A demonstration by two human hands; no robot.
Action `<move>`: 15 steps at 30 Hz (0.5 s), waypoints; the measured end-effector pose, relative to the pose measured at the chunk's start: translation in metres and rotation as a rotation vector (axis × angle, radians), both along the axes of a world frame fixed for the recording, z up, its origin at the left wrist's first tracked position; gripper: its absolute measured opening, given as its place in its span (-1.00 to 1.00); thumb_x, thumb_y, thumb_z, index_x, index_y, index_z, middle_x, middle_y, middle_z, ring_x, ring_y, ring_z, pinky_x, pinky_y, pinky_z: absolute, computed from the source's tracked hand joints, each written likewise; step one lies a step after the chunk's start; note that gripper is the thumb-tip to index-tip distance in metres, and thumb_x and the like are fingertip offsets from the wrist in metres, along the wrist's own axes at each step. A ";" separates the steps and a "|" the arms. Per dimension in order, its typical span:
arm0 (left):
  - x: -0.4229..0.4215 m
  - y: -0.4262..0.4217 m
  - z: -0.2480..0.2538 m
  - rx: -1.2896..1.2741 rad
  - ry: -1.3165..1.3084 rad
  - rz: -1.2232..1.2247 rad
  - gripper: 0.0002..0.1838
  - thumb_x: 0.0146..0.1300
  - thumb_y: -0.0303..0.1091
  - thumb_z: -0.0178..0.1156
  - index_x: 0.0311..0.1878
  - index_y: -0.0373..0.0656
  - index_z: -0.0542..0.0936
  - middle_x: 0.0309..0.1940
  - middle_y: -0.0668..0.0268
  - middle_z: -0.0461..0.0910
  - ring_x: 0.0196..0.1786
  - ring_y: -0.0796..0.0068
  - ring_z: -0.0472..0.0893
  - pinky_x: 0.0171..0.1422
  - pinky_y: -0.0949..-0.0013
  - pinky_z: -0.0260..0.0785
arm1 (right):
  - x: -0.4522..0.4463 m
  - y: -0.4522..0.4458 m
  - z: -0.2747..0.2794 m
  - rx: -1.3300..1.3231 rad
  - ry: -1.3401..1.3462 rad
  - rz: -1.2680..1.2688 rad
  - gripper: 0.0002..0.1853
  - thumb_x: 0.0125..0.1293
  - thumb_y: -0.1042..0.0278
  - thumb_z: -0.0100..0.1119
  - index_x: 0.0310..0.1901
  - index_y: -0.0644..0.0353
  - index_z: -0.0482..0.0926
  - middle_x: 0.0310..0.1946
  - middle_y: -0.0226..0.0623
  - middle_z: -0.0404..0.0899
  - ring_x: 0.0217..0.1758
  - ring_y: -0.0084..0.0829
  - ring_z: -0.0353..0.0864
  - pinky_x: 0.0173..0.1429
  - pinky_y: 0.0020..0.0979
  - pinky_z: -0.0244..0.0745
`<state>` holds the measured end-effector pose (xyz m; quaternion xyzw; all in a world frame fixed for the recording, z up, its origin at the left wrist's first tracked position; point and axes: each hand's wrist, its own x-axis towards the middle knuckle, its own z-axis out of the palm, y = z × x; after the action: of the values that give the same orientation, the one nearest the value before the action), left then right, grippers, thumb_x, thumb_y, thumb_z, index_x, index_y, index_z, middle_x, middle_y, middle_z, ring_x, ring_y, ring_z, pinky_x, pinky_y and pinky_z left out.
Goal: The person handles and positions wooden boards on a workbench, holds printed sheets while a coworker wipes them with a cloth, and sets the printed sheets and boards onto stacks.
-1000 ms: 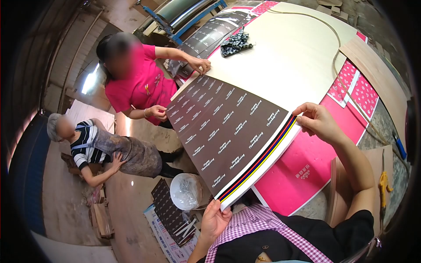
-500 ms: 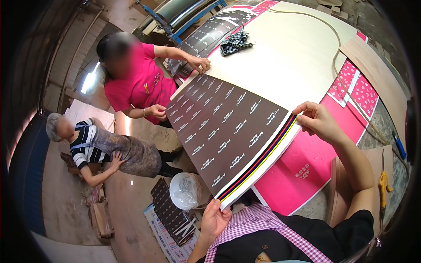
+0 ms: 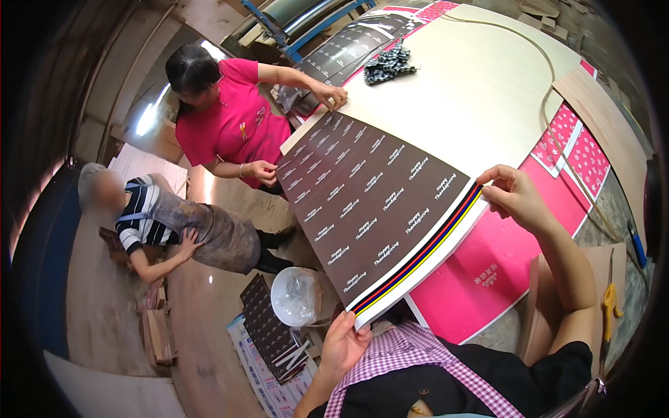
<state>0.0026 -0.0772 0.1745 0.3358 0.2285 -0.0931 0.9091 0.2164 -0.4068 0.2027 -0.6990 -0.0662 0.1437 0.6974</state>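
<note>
A brown printed sheet (image 3: 376,202) with white lettering and a striped near edge stretches over the pale board (image 3: 474,83). My left hand (image 3: 344,343) pinches its near left corner. At the near right corner my right hand (image 3: 507,194) grips the sheet between thumb and fingers. A co-worker in a pink shirt (image 3: 240,118) has both hands at the far corners of the same sheet. Under the board's near side lies a pink printed sheet (image 3: 481,279).
A dark checked cloth (image 3: 389,64) lies on the board, and a hose (image 3: 547,104) curves across its right side. A white bucket (image 3: 296,296) stands left of my left hand. Another person in an apron (image 3: 209,233) stands at left. Yellow-handled scissors (image 3: 611,306) lie at right.
The whole view has shifted slightly, with the board and sheet now a little farther right. The co-worker's head has turned or tilted. Both my hands keep their hold on the sheet.
</note>
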 end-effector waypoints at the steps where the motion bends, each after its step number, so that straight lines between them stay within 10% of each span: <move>1: 0.000 0.001 -0.001 0.000 -0.001 0.007 -0.75 0.38 -0.31 0.01 0.04 -0.20 0.40 -0.25 0.33 0.50 -0.36 0.58 0.38 -0.26 0.50 0.24 | 0.000 0.000 0.000 -0.003 -0.001 -0.001 -0.84 0.27 0.45 0.10 -0.16 0.31 0.51 -0.54 -0.40 0.51 -0.57 -0.70 0.43 -0.59 -0.67 0.26; 15: -0.001 0.000 -0.001 -0.019 0.002 0.018 -0.81 0.38 -0.33 0.00 -0.02 -0.18 0.45 -0.33 0.34 0.50 -0.37 0.56 0.41 -0.26 0.49 0.26 | -0.002 0.000 -0.002 0.012 -0.011 -0.006 -0.85 0.27 0.45 0.11 -0.16 0.29 0.51 -0.51 -0.40 0.52 -0.56 -0.72 0.43 -0.59 -0.69 0.25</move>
<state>0.0018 -0.0776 0.1739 0.3248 0.2315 -0.0875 0.9128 0.2143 -0.4069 0.2011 -0.6959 -0.0688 0.1373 0.7015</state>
